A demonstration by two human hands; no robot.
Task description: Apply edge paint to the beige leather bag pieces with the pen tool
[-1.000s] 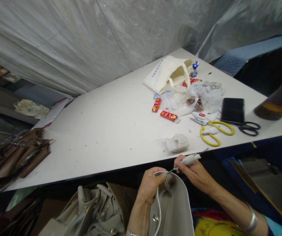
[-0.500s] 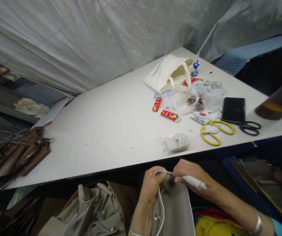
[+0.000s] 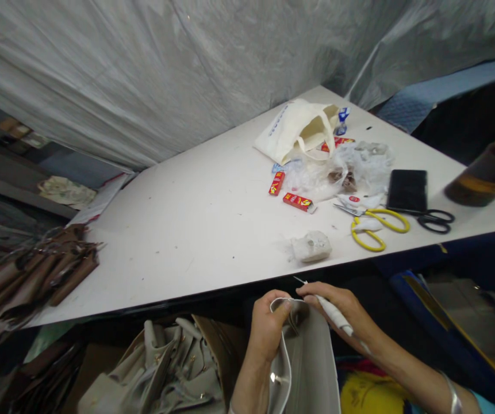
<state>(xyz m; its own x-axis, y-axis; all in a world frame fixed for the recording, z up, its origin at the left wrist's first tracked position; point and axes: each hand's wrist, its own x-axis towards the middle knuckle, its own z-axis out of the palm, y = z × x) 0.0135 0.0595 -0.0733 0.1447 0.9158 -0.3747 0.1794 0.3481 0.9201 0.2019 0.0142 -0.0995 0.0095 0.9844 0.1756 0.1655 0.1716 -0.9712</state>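
Note:
My left hand (image 3: 268, 325) is closed on the upper edge of a pale grey handbag (image 3: 311, 362), thumb inside the opening. The bag's mouth faces up, and a shiny metal fitting shows on its near wall. In my right hand (image 3: 336, 305) is a slim white-handled tool with a thin pointed tip (image 3: 334, 313), held like a pen. Its tip points up and left, just above the bag's edge, apart from it as far as I can see. What kind of tool it is I cannot make out.
Across the white table (image 3: 187, 224) lie yellow-handled scissors (image 3: 370, 227), black-handled scissors (image 3: 437, 220), a phone (image 3: 407, 191), small red boxes (image 3: 298, 202), a cloth bag (image 3: 292, 129) and a whitish lump (image 3: 311, 247). Brown bag pieces (image 3: 57, 264) are at left; pale bags (image 3: 161, 368) fill a box below.
My right hand has drawn slightly back from the bag's edge, and the tool's thin tip now shows. My left hand keeps its hold. The view has shifted a little.

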